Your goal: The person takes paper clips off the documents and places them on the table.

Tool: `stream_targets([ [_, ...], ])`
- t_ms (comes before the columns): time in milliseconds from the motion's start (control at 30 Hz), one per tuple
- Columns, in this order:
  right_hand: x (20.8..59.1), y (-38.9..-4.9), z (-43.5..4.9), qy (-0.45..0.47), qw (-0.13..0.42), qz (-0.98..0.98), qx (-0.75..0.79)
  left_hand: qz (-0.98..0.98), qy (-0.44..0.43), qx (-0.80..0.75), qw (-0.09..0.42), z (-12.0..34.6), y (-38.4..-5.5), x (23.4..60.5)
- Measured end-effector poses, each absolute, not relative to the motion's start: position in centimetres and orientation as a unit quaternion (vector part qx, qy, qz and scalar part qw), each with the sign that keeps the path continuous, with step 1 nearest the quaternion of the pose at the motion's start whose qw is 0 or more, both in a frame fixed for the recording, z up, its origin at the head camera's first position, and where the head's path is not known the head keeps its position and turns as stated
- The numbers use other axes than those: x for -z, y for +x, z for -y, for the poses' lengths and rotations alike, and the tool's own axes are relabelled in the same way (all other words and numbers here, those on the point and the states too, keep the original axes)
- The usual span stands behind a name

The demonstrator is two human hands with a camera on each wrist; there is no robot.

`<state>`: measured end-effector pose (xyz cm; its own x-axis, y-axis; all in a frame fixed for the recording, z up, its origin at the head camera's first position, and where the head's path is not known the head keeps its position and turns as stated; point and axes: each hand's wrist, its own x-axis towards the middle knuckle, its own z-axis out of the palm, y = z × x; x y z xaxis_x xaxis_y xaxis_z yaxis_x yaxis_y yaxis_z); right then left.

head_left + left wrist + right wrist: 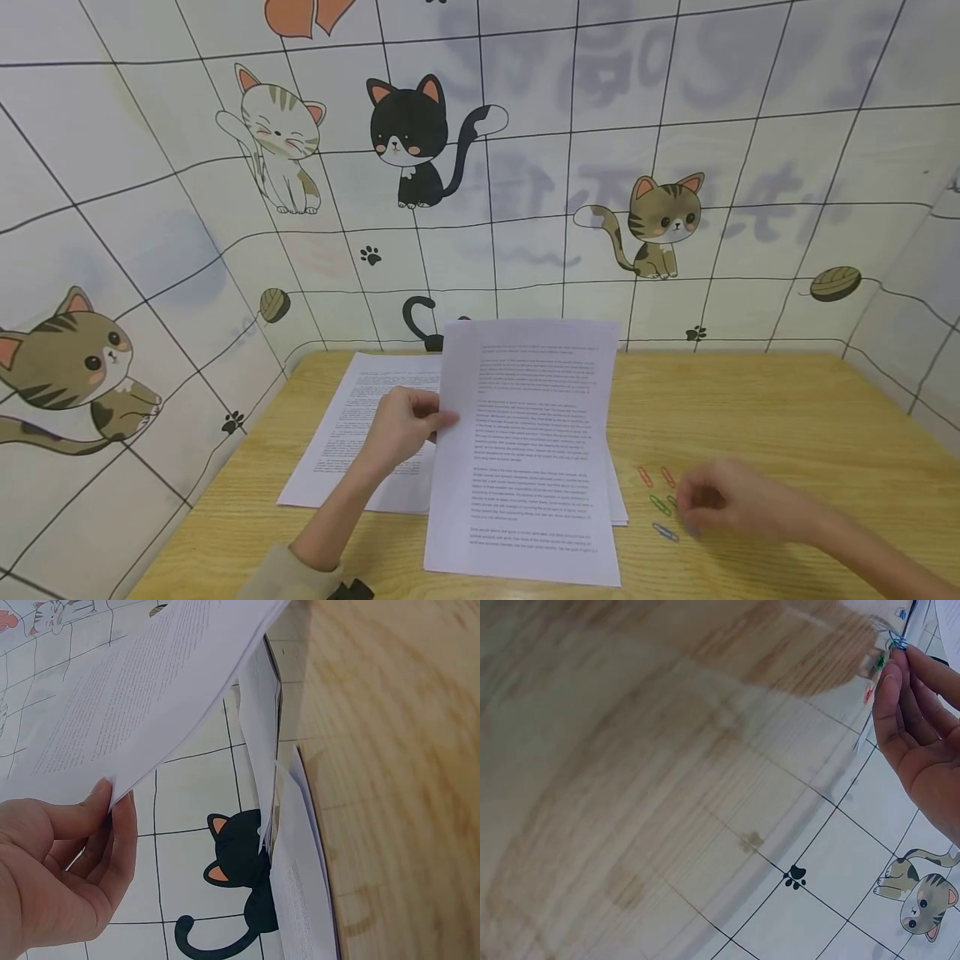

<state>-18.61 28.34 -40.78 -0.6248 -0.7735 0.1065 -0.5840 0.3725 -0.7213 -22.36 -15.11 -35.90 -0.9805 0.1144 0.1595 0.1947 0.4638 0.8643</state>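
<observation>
My left hand pinches the left edge of a few printed sheets of paper, holding them raised and tilted above the table. In the left wrist view the thumb lies on the near face of the sheets, with fingers behind. At the right, my blurred right hand is low over the table beside the paper clips. Its thumb and fingertips pinch a blue paper clip, clearest in the right wrist view. Close by lie red paper clips, green paper clips and another blue paper clip.
More printed paper lies on the wooden table behind and left of the raised sheets. Another paper corner shows at their right edge. A white wall with cat drawings and grid lines rises behind the table.
</observation>
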Motion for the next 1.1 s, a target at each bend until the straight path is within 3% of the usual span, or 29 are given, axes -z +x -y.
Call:
stream_targets([
  [267, 41.3, -18.6, -28.4, -0.399, 0.119, -0.833, 0.364, 0.851, -0.098, 0.514, 0.042, 15.2, -22.4, 35.9],
  [633, 40.5, -18.9, -28.9, -0.369, 0.071, -0.86, 0.345, 0.85, -0.094, 0.516, 0.043, 15.2, -22.5, 35.9],
  [1100, 37.7, -19.8, -29.3, -0.291, -0.052, -0.902, 0.314, 0.847, -0.092, 0.521, 0.041, 15.2, -22.5, 35.9],
])
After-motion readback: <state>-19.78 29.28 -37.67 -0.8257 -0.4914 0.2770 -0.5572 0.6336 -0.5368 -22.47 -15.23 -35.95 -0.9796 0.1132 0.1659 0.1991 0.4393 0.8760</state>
